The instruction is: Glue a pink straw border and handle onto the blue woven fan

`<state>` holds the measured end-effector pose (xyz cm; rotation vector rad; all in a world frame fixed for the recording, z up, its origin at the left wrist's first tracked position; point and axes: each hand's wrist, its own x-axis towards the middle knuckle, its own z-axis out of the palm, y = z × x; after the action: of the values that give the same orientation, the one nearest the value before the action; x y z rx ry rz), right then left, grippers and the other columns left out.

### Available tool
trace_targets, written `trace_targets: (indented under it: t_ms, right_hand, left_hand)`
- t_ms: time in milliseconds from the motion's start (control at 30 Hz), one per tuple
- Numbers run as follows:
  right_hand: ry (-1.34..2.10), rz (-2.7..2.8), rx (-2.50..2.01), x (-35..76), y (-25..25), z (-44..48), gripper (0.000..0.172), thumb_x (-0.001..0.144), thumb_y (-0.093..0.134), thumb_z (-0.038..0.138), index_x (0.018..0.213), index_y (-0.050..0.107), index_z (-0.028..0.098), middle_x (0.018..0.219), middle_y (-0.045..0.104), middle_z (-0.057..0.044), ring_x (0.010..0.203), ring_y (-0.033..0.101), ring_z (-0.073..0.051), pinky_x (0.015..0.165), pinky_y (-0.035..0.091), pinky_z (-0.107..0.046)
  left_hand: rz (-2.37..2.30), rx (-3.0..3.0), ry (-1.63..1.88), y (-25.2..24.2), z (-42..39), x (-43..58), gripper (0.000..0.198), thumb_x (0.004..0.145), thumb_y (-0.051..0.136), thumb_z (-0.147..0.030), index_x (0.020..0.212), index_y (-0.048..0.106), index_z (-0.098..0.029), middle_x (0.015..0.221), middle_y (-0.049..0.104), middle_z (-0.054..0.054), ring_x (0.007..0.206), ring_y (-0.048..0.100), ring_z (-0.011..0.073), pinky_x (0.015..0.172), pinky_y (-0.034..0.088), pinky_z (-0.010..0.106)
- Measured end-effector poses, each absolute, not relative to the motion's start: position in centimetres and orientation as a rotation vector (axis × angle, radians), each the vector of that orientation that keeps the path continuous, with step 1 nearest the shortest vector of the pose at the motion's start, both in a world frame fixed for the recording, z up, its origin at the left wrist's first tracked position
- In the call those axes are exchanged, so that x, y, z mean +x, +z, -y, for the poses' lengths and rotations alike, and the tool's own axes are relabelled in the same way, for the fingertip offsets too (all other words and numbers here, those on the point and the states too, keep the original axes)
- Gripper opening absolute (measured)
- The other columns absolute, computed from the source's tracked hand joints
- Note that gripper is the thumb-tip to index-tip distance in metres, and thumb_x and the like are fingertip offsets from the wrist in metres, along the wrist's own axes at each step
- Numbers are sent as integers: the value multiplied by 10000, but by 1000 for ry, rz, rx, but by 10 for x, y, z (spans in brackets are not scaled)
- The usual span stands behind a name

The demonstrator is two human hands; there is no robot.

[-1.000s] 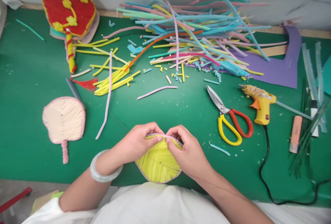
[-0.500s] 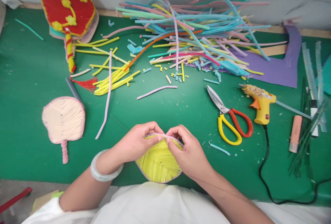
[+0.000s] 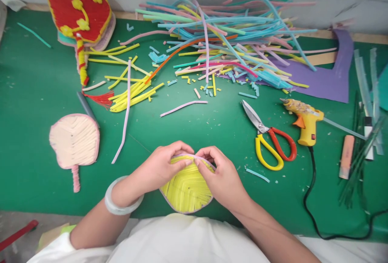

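A yellow fan-shaped piece (image 3: 188,190), covered in slanted pipe cleaners and edged in pale lilac, lies close to my body at the front of the table. My left hand (image 3: 165,166) pinches its upper edge, thumb on the face and fingers behind. Just to the right, my right hand (image 3: 220,174) grips the same edge between thumb and curled forefinger. A lilac pipe cleaner (image 3: 178,155) runs along the rim under my fingertips. The fingers behind the piece are partly hidden.
Scissors (image 3: 263,133) and a corded yellow glue gun (image 3: 306,121) lie to the right. A pile of coloured pipe cleaners (image 3: 224,24) spreads along the back. At left are a cream fan (image 3: 74,139) and a red fan (image 3: 80,12). The table (image 3: 145,202) is green.
Both hands stay at the rim. Their fingertips have drawn slightly apart, and the yellow piece has shifted very little.
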<state>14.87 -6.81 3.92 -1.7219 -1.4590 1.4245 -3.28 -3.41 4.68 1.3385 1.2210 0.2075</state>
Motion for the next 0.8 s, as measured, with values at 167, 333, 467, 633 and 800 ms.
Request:
trace_targets:
  t_ms: [167,333,467,633,800]
  right_hand:
    - [1194,1608,-1804,161,31,67,91,903,545,246,954,614,217,933,646,-50,889,612,-205,798,499,-363]
    - [892,1765,-1823,174,29,71,177,938,519,237,1080,622,221,1021,646,-88,976,594,-245,867,494,-426]
    - [616,1905,-1793,182,27,81,216,963,485,196,1109,641,227,1028,651,-93,995,589,-245,879,478,-426]
    - [513,2210,-1688,183,19,97,318,970,501,162,1248,621,259,1169,675,-77,1074,570,-240,909,425,-406]
    - [510,2272,-1659,184,13,103,363,957,520,135,1282,606,272,1227,672,-82,1133,551,-244,952,373,-416]
  left_hand:
    - [-1289,1832,447,44,45,-34,320,946,511,-234,1258,582,-215,1323,632,89,1240,565,229,1068,455,449]
    - [-1233,2286,527,36,63,-27,327,975,444,-128,1270,574,-184,1320,638,117,1219,586,244,1009,504,459]
    - [-1202,2470,423,29,72,-21,336,990,457,-155,1314,539,-125,1322,638,137,1197,608,260,987,522,438]
    - [-1173,2606,333,21,75,-20,370,1001,460,-196,1357,519,-113,1329,638,143,1231,595,264,1031,489,436]
    - [-1082,2674,323,17,75,-26,370,990,480,-162,1354,521,-114,1333,642,120,1252,578,251,1064,453,415]
